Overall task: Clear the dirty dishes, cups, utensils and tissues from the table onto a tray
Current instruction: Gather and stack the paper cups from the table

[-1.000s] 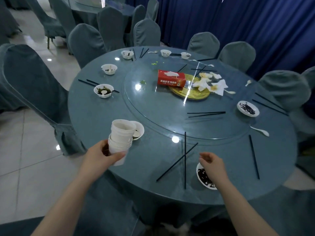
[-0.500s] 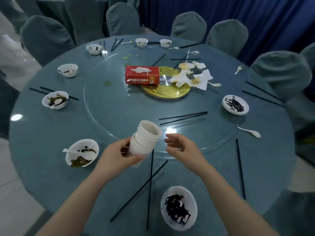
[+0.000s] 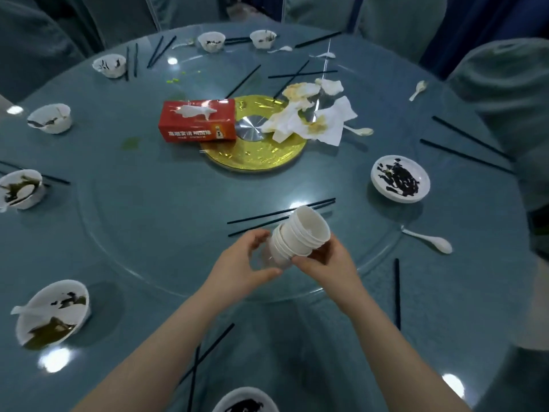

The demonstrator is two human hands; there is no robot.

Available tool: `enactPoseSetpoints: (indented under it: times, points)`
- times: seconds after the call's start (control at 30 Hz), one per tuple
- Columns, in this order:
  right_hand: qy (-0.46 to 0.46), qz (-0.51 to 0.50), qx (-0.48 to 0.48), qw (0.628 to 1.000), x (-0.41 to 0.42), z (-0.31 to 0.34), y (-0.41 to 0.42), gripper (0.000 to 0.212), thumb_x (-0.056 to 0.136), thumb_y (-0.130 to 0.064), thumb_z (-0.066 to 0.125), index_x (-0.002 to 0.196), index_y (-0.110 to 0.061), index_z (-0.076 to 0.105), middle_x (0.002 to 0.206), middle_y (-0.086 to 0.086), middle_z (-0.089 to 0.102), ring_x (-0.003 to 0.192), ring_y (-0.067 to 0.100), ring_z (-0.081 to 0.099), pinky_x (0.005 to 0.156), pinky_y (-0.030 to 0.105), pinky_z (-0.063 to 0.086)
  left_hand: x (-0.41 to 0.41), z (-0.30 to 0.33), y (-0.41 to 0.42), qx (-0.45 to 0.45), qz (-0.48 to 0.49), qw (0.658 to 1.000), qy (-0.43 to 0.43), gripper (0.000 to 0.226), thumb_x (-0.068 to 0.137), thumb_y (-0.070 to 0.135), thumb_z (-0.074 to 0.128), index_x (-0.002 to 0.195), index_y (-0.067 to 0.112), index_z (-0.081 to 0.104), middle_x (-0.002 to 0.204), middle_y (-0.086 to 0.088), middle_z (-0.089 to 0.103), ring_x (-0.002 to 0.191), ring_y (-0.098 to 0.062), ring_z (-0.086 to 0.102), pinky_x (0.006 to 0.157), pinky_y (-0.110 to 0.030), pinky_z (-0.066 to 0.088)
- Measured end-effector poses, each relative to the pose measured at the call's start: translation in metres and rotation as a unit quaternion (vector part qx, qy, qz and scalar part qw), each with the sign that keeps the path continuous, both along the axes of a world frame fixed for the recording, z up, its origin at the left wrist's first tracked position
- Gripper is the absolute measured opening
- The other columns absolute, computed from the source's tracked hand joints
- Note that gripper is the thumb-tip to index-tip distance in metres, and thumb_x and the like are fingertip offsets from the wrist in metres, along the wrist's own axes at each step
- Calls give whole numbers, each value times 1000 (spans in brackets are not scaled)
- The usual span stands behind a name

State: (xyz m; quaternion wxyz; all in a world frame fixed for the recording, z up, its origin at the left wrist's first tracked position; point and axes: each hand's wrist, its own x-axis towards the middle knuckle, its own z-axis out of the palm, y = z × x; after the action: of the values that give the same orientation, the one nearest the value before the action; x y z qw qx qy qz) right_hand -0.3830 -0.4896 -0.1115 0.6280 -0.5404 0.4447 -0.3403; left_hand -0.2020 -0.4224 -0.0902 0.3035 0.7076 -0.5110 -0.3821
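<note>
Over the near edge of the glass turntable [image 3: 166, 248]: left hand [image 3: 242, 266] curled round the base of the tilted stack of white paper cups [image 3: 300, 236], right hand [image 3: 326, 263] pinching its rims. Best kept clamped, tipped upright, dregs probably inside. No tray in sight.

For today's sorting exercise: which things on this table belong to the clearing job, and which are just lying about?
To clear:
stack of cups, held by left hand and right hand
dirty bowls
chopsticks
spoon
used tissues

Not part of it:
red tissue box
gold plate
</note>
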Motion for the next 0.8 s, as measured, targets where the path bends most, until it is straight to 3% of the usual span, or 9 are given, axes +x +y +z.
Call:
enactPoseSetpoints:
  times: [0.13, 0.27, 0.43, 0.57, 0.73, 0.8]
  points:
    - [49, -121, -31, 991, -34, -11, -34, 54, 69, -6, 82, 108, -31, 55, 105, -10, 67, 93, 2, 65, 76, 18, 51, -4, -24, -16, 80, -32, 990, -113, 83, 77, 35, 76, 146, 26, 30, 152, 10, 32, 138, -6, 29, 104, -16, 22]
    - [112, -193, -44, 974, -73, -22, -68, 57, 68, -13, 83, 108, -36, 51, 105, -20, 62, 97, -2, 61, 75, 15, 47, 2, -44, -22, 179, -53, 958, -219, 92, 84, 46, 65, 153, 21, 9, 161, 0, -2, 148, -16, 0, 118, -36, 8]
    - [146, -230, -88, 958, -89, -31, -101, 60, 69, -20, 80, 117, -34, 46, 110, -17, 60, 97, -4, 58, 73, 5, 43, 6, -58, -16, 231, -105, 912, -323, 83, 95, 48, 45, 153, 18, -7, 159, -1, -17, 148, -21, -7, 117, -49, 3]
    - [127, -246, -107, 955, -83, -35, -118, 58, 73, -18, 78, 121, -25, 47, 119, -5, 58, 104, 6, 58, 68, 0, 42, 9, -64, -12, 228, -120, 902, -346, 81, 97, 44, 42, 152, 19, -12, 158, 1, -23, 147, -19, -10, 117, -50, 3]
    - [98, -256, -38, 961, -82, -38, -121, 67, 80, -14, 75, 137, -14, 40, 130, -1, 56, 113, 10, 59, 89, 19, 48, 11, -66, -15, 213, -116, 918, -315, 82, 95, 44, 46, 152, 20, -7, 159, 0, -19, 148, -18, -6, 118, -47, 2]
    - [127, -263, -2, 956, -83, -39, -108, 72, 80, -21, 75, 140, -14, 36, 126, -3, 55, 107, 10, 59, 86, 22, 46, 13, -60, -10, 171, -80, 942, -279, 80, 95, 40, 49, 153, 18, -1, 159, 0, -17, 148, -17, 5, 119, -42, 2]
